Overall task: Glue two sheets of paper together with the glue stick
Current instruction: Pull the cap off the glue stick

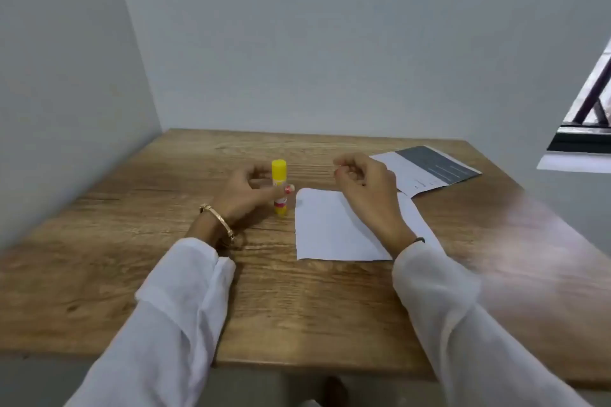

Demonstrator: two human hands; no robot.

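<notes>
Glue stick (279,184), yellow with its cap on, stands upright on the wooden table (165,274), a little left of centre and just left of the white sheet (334,228). The left hand (246,190) is at the stick: its thumb, with a red-painted nail, lies across the front of the tube near the middle, and its fingers curl round behind, so the hand grips the stick while the base still sits on the wood. A gold bangle (218,220) circles that wrist, above a white sleeve (178,301). The white sheet lies flat, its near edge roughly parallel to the table's front edge. The right hand (367,185) hovers over the far right corner of this sheet, fingers loosely curled inward and holding nothing; whether it touches the paper cannot be told. A thin dark band sits at that wrist. Beyond the right hand, toward the far right corner of the table, lies a second sheet (426,168), white with a dark grey printed panel on its far part; its near edge appears to meet or slip under the white sheet's far corner. Plain pale walls (297,43) close the table in at the back and left, and a window (588,116) shows at the right edge.
</notes>
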